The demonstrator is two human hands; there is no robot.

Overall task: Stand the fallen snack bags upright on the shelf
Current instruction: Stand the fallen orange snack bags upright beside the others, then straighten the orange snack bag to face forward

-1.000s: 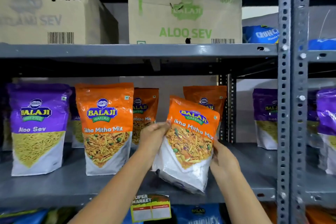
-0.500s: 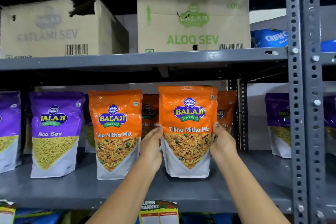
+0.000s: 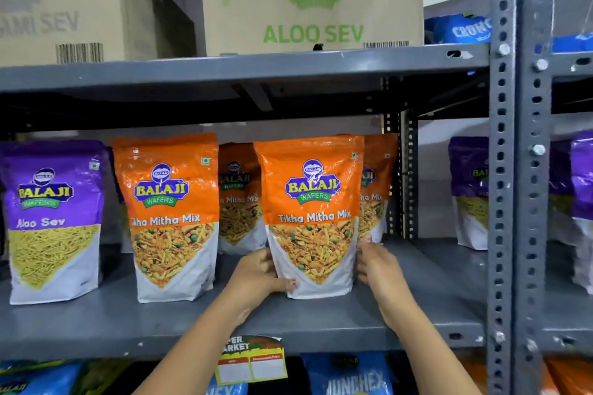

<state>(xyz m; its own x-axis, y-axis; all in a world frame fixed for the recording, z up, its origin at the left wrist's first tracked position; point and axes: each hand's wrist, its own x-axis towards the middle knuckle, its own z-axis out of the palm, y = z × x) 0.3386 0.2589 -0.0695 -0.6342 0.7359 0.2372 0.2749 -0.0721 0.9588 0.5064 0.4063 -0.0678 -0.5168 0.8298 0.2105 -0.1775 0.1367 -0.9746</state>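
An orange Tikha Mitha Mix bag [image 3: 313, 202] stands upright on the grey shelf [image 3: 128, 327], right of centre. My left hand [image 3: 260, 272] grips its lower left edge, thumb across the white bottom corner. My right hand [image 3: 375, 263] rests against its lower right edge, fingers along the side. A second orange bag [image 3: 170, 212] stands upright to the left, and a purple Aloo Sev bag [image 3: 54, 218] stands further left. Two more orange bags [image 3: 239, 199] stand behind, partly hidden.
A perforated grey upright post [image 3: 513, 170] rises on the right, with purple bags [image 3: 468, 192] beyond it. Cardboard boxes [image 3: 311, 0] sit on the shelf above. A price tag [image 3: 250, 359] hangs from the shelf's front edge, with blue bags below.
The orange bag went from tilted in my hands to upright on the shelf. Both hands slid down from its middle to its lower edges.
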